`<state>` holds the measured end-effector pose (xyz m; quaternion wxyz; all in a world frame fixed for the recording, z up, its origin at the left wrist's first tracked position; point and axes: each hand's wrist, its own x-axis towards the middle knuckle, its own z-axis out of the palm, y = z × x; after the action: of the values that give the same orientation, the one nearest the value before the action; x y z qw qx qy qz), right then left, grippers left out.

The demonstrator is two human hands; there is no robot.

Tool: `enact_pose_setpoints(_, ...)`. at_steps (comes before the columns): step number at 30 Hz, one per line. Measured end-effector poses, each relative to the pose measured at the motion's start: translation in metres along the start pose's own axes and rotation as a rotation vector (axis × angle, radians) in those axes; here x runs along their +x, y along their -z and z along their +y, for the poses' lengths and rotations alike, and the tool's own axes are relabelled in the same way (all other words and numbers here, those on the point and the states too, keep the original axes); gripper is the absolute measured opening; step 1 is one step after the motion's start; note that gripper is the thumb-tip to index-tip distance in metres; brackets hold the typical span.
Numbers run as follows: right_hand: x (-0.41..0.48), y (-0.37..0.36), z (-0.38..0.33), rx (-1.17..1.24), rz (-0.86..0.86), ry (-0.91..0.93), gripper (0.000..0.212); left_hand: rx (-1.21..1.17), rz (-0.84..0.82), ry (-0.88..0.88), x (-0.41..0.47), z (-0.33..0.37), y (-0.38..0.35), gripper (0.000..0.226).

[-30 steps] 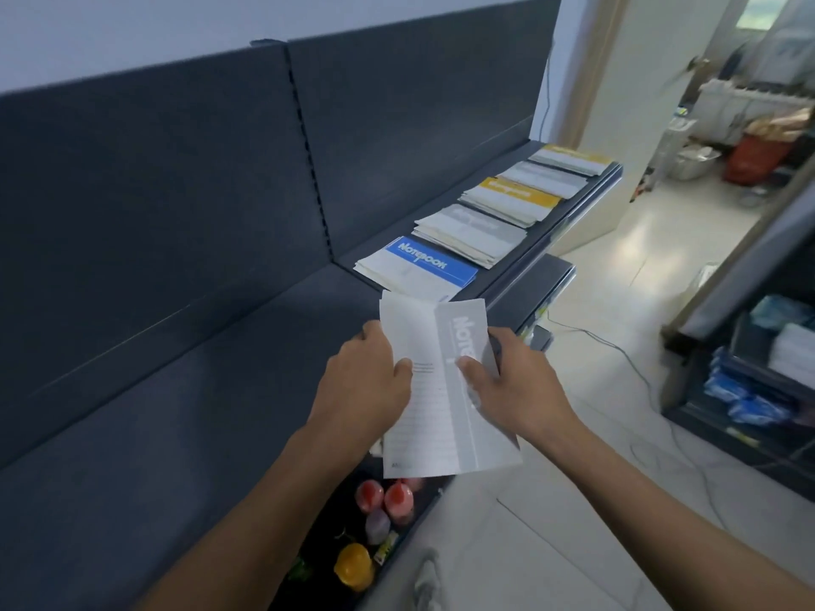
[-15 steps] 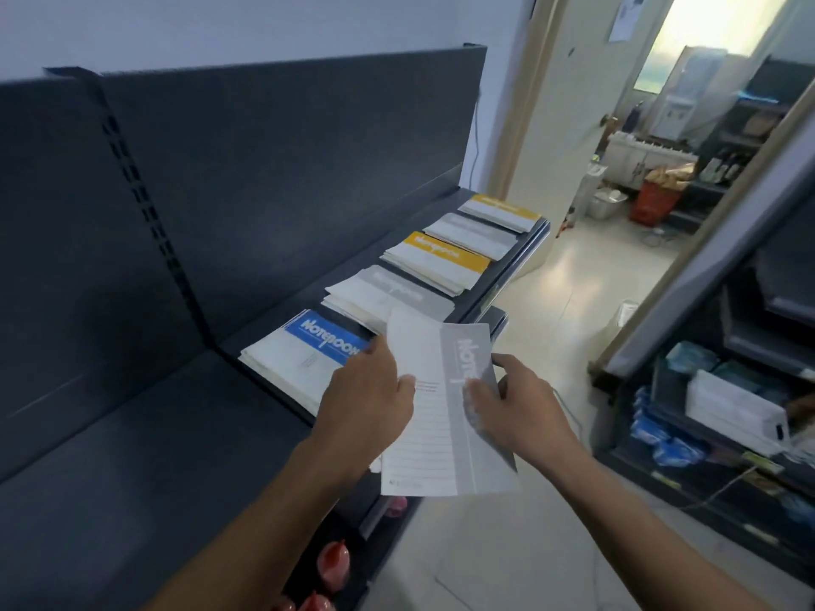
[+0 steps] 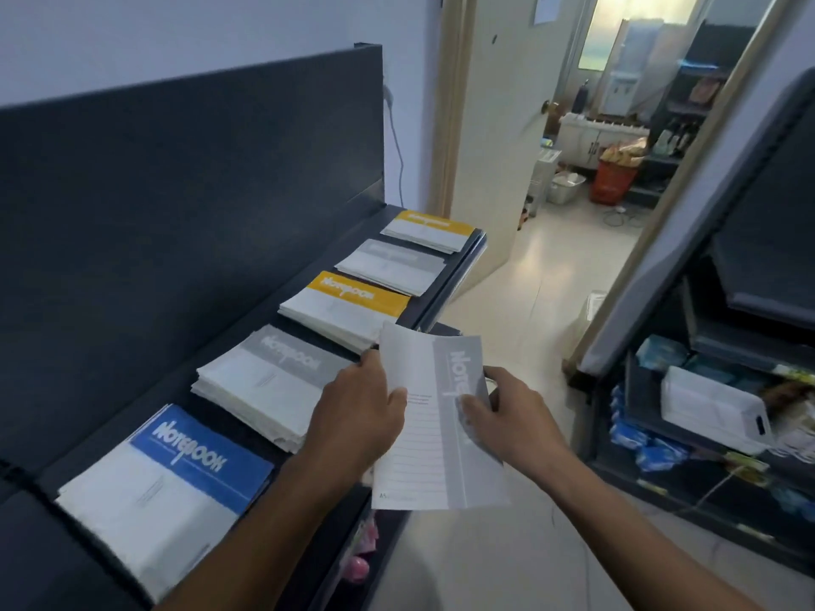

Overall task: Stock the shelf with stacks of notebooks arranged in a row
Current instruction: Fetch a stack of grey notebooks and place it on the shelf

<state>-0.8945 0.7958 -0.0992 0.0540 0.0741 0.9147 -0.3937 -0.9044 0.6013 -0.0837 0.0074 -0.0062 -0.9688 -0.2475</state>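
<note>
A grey-and-white notebook [image 3: 430,452] is held upright in front of the shelf's front edge. My left hand [image 3: 357,414] grips its left edge and my right hand [image 3: 507,412] grips its right, grey-banded side. On the dark shelf [image 3: 229,341] lies a row of notebook stacks: a blue-topped stack [image 3: 176,482] nearest, a grey-topped stack [image 3: 269,377] just left of my left hand, a yellow-topped stack [image 3: 348,308], another grey stack [image 3: 390,266] and a far yellow stack [image 3: 430,229].
The shelf's tall dark back panel [image 3: 176,191] rises on the left. Pink bottles [image 3: 361,562] show on a lower shelf beneath my arms. Across the tiled aisle [image 3: 520,328] stands another dark rack [image 3: 727,412] with packaged goods. An open doorway [image 3: 617,125] lies ahead.
The view has moved along the shelf to the right and the stacks now lie closer. Both hands keep the same grip on the grey notebook, now level with the grey-topped stack.
</note>
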Motion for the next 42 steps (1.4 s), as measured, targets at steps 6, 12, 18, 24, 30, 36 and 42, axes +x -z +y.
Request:
enact_pose_setpoints(6, 0.065, 0.055, 0.038, 0.043, -0.072, 0.036, 0.034, 0.028, 0.016, 0.027, 0.061, 0.064, -0.027, 0.041)
enact_pose_setpoints(12, 0.116, 0.091, 0.058, 0.085, -0.113, 0.073, 0.031, 0.071, 0.019, 0.057, 0.11, 0.101, -0.048, 0.04)
enact_pose_setpoints(18, 0.187, 0.107, 0.061, 0.057, -0.111, 0.095, 0.03, 0.018, 0.055, 0.069, 0.169, 0.115, -0.059, 0.037)
enact_pose_setpoints(24, 0.263, 0.108, 0.049, 0.018, -0.151, 0.127, 0.03, -0.02, 0.042, 0.129, 0.238, 0.108, -0.069, 0.038)
enact_pose_setpoints(30, 0.339, 0.107, 0.023, -0.03, -0.162, 0.182, 0.034, -0.031, 0.077, 0.198, 0.308, 0.098, -0.068, 0.027)
enact_pose_setpoints(36, 0.399, 0.086, -0.001, -0.109, -0.203, 0.285, 0.035, -0.049, 0.141, 0.319, 0.341, 0.078, -0.068, 0.028)
enact_pose_setpoints(42, 0.446, 0.052, -0.034, -0.166, -0.345, 0.375, 0.047, -0.068, 0.26, 0.496, 0.348, 0.055, -0.062, 0.025)
